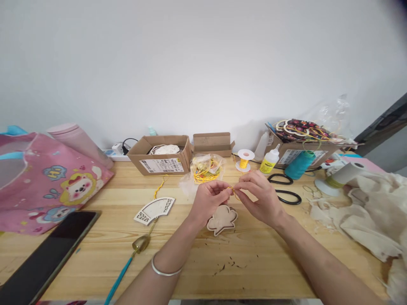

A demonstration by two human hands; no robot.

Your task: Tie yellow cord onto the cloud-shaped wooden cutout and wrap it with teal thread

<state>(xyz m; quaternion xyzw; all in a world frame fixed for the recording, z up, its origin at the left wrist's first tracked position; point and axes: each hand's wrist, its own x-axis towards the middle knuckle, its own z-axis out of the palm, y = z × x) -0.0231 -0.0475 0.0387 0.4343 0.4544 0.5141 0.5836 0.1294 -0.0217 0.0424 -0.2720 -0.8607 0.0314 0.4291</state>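
My left hand [212, 198] pinches a thin yellow cord [232, 189] between thumb and fingertips. Facing it, my right hand [259, 195] also has its fingertips closed on the same cord, and the two hands almost meet. Just below them a pale wooden cutout [222, 220] with a flower-like outline lies flat on the table; whether the cord is tied to it is hidden. Left of my hands rests a fan-shaped wooden piece [154, 210] with a yellow cord at its top, and a brass bell [141, 243] and teal tassel [119, 277] below.
Behind my hands are a bag of yellow cords [206, 169], a cord spool [244, 162], a glue bottle [269, 160] and an open cardboard box [159, 159]. Black-handled scissors [288, 196], teal thread [299, 165] and cloth [365, 207] lie right. A phone [52, 254] lies left.
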